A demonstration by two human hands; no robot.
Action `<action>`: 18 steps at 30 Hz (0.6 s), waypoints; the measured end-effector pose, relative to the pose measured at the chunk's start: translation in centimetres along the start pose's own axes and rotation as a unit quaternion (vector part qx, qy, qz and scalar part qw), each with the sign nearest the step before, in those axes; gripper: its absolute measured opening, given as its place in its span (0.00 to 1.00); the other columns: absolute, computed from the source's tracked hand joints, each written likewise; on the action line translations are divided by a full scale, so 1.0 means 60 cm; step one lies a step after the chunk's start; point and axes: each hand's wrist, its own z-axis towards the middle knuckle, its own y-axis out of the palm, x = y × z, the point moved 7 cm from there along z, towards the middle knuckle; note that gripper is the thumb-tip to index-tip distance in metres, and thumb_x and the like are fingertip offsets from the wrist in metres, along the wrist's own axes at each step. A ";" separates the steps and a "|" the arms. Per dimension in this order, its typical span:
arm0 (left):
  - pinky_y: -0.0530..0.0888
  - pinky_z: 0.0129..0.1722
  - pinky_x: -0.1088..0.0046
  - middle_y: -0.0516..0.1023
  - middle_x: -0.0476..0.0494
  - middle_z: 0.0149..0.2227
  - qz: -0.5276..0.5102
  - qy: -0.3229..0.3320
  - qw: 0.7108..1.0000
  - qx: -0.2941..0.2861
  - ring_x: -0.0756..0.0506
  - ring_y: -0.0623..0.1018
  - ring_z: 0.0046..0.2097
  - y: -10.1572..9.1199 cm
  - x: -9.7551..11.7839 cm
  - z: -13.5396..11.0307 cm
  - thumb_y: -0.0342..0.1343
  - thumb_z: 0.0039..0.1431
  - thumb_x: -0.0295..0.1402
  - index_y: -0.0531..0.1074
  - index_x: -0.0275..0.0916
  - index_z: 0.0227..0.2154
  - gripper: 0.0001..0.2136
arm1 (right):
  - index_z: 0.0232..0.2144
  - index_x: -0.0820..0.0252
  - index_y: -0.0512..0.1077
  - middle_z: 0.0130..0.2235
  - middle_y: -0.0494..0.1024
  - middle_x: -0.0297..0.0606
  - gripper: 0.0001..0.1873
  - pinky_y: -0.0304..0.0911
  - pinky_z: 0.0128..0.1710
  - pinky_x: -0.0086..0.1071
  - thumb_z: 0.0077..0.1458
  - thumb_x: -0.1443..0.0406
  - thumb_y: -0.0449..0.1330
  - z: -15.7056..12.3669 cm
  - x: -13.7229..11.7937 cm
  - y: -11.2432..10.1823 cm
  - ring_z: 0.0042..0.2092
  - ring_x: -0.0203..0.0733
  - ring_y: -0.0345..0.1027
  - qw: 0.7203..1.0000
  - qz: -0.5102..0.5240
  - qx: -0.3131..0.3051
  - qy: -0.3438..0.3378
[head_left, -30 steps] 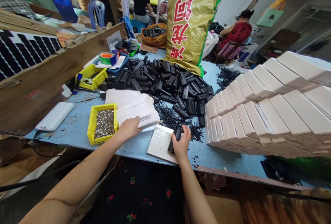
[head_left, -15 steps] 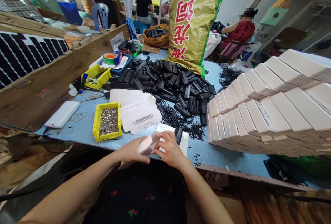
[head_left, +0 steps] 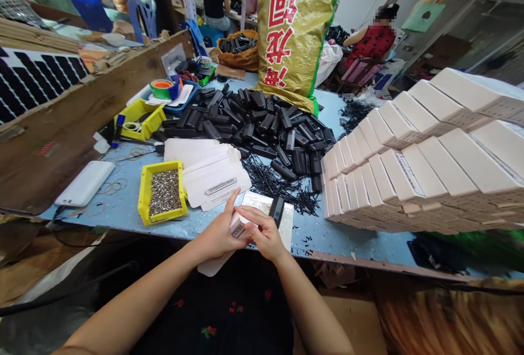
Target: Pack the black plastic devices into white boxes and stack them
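Both hands grip a small white carton (head_left: 237, 224), partly folded, just over the table's front edge. My left hand (head_left: 219, 236) wraps its left side, with the index finger raised. On the right side my right hand (head_left: 265, 233) presses with fingers and thumb. A white cardboard flap (head_left: 213, 265) hangs below my left hand; whether it belongs to the same carton is hidden. Beside my right hand, a black plastic case (head_left: 277, 210) lies on a silvery sheet (head_left: 287, 230). Flattened white cartons (head_left: 219, 175) with a printed drawing lie beyond my left hand.
A yellow bin (head_left: 143, 194) holds small metal parts. Behind it are a white phone-like device (head_left: 85, 183) and another yellow bin (head_left: 158, 120). Black cases (head_left: 254, 120) and thin black sticks (head_left: 278, 185) are heaped mid-table. White boxes (head_left: 426, 164) stand stacked right. Several people sit or stand farther back.
The carton has turned in my hands and my right fingers have moved onto its top. My left index finger now points up. The camera view has shifted slightly.
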 end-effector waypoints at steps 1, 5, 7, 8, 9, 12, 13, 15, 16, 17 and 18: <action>0.72 0.42 0.69 0.73 0.39 0.46 -0.003 -0.005 1.000 -0.008 0.42 0.77 0.41 0.002 -0.001 0.002 0.63 0.45 0.32 0.35 0.40 0.65 0.50 | 0.50 0.51 0.73 0.49 0.76 0.40 0.19 0.65 0.52 0.43 0.61 0.54 0.54 0.000 0.001 0.000 0.51 0.45 0.69 1.000 0.009 0.005 0.018; 0.72 0.42 0.67 0.76 0.43 0.40 0.021 -0.021 0.999 -0.029 0.42 0.77 0.38 0.005 -0.006 0.012 0.61 0.45 0.30 0.36 0.41 0.66 0.49 | 0.51 0.52 0.72 0.49 0.76 0.41 0.17 0.67 0.51 0.43 0.62 0.59 0.52 -0.008 -0.001 0.005 0.50 0.45 0.70 0.997 -0.017 0.070 0.023; 0.70 0.47 0.63 0.75 0.41 0.44 0.016 -0.023 0.999 -0.039 0.39 0.76 0.45 0.004 -0.013 0.017 0.62 0.44 0.31 0.39 0.41 0.65 0.49 | 0.54 0.52 0.69 0.54 0.72 0.42 0.19 0.61 0.56 0.46 0.63 0.60 0.51 -0.012 -0.009 0.008 0.56 0.46 0.65 0.995 -0.083 0.053 -0.029; 0.68 0.51 0.62 0.73 0.38 0.49 0.007 -0.024 0.999 -0.034 0.37 0.74 0.51 0.000 -0.018 0.019 0.64 0.42 0.32 0.43 0.41 0.65 0.48 | 0.56 0.51 0.66 0.57 0.68 0.42 0.20 0.58 0.58 0.46 0.63 0.61 0.51 -0.015 -0.009 0.007 0.59 0.46 0.61 0.992 -0.119 0.023 -0.046; 0.66 0.54 0.61 0.70 0.36 0.54 -0.007 -0.030 0.999 -0.020 0.36 0.70 0.55 -0.008 -0.026 0.020 0.65 0.41 0.33 0.47 0.41 0.64 0.47 | 0.58 0.51 0.63 0.59 0.65 0.41 0.22 0.57 0.60 0.46 0.62 0.63 0.50 -0.018 -0.004 0.001 0.61 0.45 0.58 0.986 -0.157 -0.019 -0.051; 0.67 0.55 0.58 0.67 0.35 0.57 -0.119 -0.118 0.986 0.022 0.34 0.68 0.58 -0.040 -0.067 0.012 0.66 0.41 0.37 0.53 0.42 0.61 0.43 | 0.59 0.50 0.62 0.64 0.58 0.39 0.27 0.49 0.63 0.49 0.58 0.73 0.50 -0.031 0.035 -0.047 0.65 0.45 0.50 0.937 -0.321 -0.135 -0.010; 0.69 0.52 0.57 0.70 0.36 0.54 -0.192 -0.161 0.968 0.023 0.34 0.71 0.55 -0.048 -0.084 0.008 0.65 0.44 0.38 0.53 0.44 0.61 0.41 | 0.56 0.49 0.65 0.64 0.57 0.39 0.29 0.45 0.64 0.52 0.55 0.76 0.51 -0.037 0.048 -0.069 0.66 0.47 0.47 0.911 -0.380 -0.161 0.005; 0.74 0.46 0.58 0.74 0.38 0.49 -0.358 -0.224 0.906 0.027 0.36 0.76 0.49 -0.056 -0.110 0.001 0.61 0.50 0.37 0.54 0.45 0.60 0.34 | 0.49 0.51 0.72 0.62 0.61 0.39 0.27 0.38 0.64 0.56 0.51 0.79 0.54 -0.046 0.066 -0.102 0.65 0.49 0.47 0.874 -0.445 -0.195 0.021; 0.75 0.44 0.60 0.75 0.39 0.48 -0.430 -0.233 0.871 0.049 0.37 0.77 0.47 -0.061 -0.117 0.001 0.59 0.52 0.35 0.57 0.44 0.58 0.30 | 0.45 0.52 0.73 0.59 0.66 0.41 0.23 0.40 0.64 0.57 0.50 0.78 0.56 -0.049 0.068 -0.111 0.64 0.49 0.52 0.877 -0.439 -0.192 0.029; 0.76 0.42 0.62 0.76 0.39 0.46 -0.486 -0.232 0.838 0.090 0.39 0.78 0.45 -0.066 -0.123 0.003 0.58 0.55 0.34 0.60 0.42 0.56 0.25 | 0.42 0.54 0.73 0.54 0.71 0.41 0.18 0.45 0.62 0.55 0.50 0.76 0.59 -0.048 0.064 -0.116 0.60 0.49 0.59 0.898 -0.405 -0.168 0.039; 0.77 0.41 0.64 0.77 0.39 0.45 -0.526 -0.228 0.808 0.139 0.41 0.79 0.43 -0.070 -0.128 0.005 0.56 0.57 0.34 0.63 0.40 0.53 0.21 | 0.41 0.55 0.72 0.49 0.75 0.42 0.15 0.53 0.60 0.52 0.50 0.72 0.62 -0.045 0.056 -0.119 0.55 0.48 0.66 0.930 -0.346 -0.116 0.048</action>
